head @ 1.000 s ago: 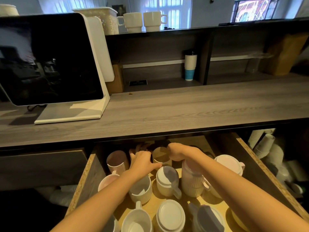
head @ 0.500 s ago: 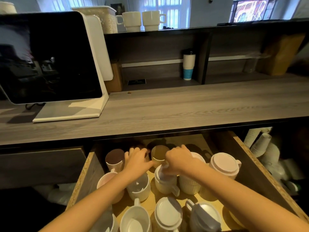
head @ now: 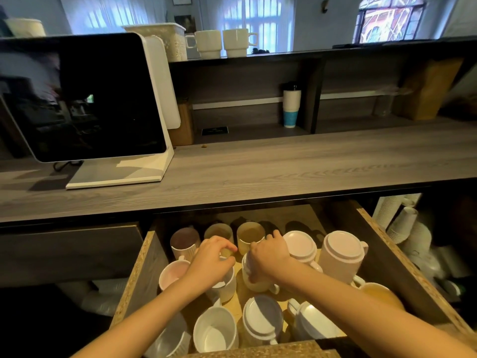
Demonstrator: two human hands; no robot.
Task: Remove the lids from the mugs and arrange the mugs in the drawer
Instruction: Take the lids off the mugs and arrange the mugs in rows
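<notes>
Drawer [head: 404, 266] open below the desk [head: 258, 166]; the desk's front edge overhangs the back row of mugs. Drawer is packed, with mugs touching or just beside each other. Bare floor shows only at the back right and in thin gaps mid-drawer. Pink mug [head: 171, 275] sits just beside the left wall, tall lidded mug [head: 343, 250] near the right wall. Both forearms reach in over the front edge, side by side. Left hand [head: 210, 260] is palm down over white mug [head: 225, 284], fingers curled at its rim; it seems to grip it, but contact is hidden. Right hand [head: 271, 254] is palm down on cream mug [head: 259, 284] mid-drawer, fingers curled round its lid [head: 246, 267], lid on the mug. Hands are near each other, not touching. Front row: open mug [head: 215, 329] just beside grey-lidded mug [head: 262, 316], no hand on either.
</notes>
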